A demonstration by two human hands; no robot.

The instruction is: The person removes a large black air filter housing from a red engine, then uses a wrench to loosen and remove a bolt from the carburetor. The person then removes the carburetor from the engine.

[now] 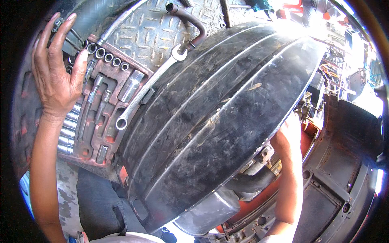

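Observation:
My left hand [58,77] is open, fingers stretched up and apart over the left side of a socket set case [121,87]. Silver sockets [67,135] line the case below that hand, and small ring-shaped sockets [108,57] sit in a row beside its thumb. A long combination wrench [156,83] lies slanted along the case's right edge, against a large black ribbed fender [210,117]. My right hand [289,125] reaches past the fender's right edge into the machine; its fingers are hidden there.
A bent metal pipe [193,24] and a knurled bar [119,23] lie on the diamond-plate floor [146,30]. Below my right arm are a black hose [253,181], a dark rounded tank [208,210] and orange-red framework [249,208]. A dark metal panel [332,170] stands at the right.

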